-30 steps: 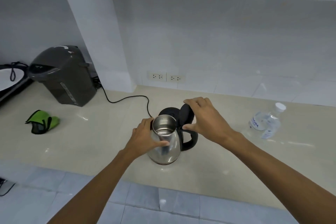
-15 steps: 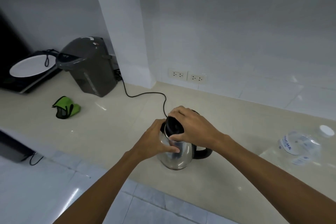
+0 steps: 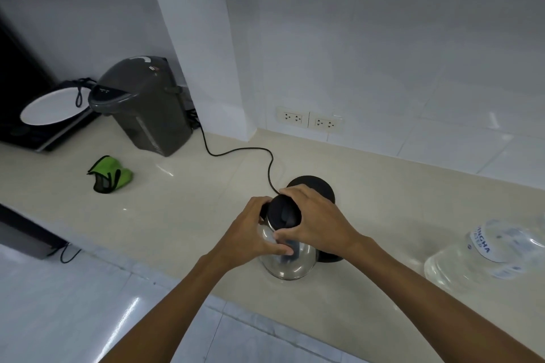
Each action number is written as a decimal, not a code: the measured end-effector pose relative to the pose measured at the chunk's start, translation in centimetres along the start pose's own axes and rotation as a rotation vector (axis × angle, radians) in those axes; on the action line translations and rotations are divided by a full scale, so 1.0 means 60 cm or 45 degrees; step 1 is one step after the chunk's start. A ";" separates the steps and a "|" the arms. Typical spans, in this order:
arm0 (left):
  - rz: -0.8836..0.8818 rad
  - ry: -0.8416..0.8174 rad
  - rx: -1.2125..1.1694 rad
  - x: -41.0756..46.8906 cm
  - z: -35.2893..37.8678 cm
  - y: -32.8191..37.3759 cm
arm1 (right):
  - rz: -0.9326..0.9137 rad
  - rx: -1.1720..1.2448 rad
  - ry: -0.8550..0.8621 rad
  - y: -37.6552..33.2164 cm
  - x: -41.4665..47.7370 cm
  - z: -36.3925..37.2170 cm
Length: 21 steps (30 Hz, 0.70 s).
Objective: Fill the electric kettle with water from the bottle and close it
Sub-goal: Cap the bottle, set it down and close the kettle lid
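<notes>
The steel electric kettle (image 3: 287, 265) stands near the counter's front edge, its black lid (image 3: 281, 212) down over the opening. My left hand (image 3: 250, 236) wraps the kettle's body from the left. My right hand (image 3: 317, 221) rests over the lid and the top of the handle, fingers curled on the lid's edge. The black power base (image 3: 320, 186) lies just behind the kettle, apart from it. A clear plastic water bottle (image 3: 495, 250) with a blue-and-white label lies at the far right of the counter.
A grey hot-water dispenser (image 3: 144, 103) stands at the back left, with a cord (image 3: 236, 152) running to the power base. A green cloth (image 3: 110, 174) lies left of centre. A white plate (image 3: 50, 109) sits on a black appliance far left. Wall sockets (image 3: 308, 121) are behind.
The lid stood upright and open a second ago; my right hand has pushed it down onto the kettle. The view has swung left, so the bottle now sits at the right edge.
</notes>
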<state>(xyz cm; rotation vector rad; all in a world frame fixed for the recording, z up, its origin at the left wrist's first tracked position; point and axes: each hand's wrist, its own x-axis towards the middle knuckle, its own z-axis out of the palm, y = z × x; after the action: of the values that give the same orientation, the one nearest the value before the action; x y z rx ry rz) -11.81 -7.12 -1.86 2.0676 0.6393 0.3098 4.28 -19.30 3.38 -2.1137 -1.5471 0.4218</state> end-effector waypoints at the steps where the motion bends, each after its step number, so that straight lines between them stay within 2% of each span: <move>1: 0.006 0.006 -0.003 0.000 0.000 0.001 | 0.014 0.013 -0.004 0.001 0.000 0.001; 14: 0.032 0.027 0.000 0.002 0.006 -0.010 | 0.088 -0.011 -0.079 -0.002 0.005 -0.003; 18: 0.047 0.032 -0.030 0.000 0.006 -0.006 | 0.118 0.075 -0.084 0.005 -0.004 -0.003; 21: 0.027 0.043 -0.061 -0.002 0.009 -0.004 | 0.247 0.271 0.017 0.031 -0.030 -0.004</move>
<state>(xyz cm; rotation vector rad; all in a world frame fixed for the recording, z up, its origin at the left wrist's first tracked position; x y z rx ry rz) -11.75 -7.49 -2.35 2.0279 0.6252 0.3698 5.35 -21.53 2.50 -2.1001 -1.2342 0.6093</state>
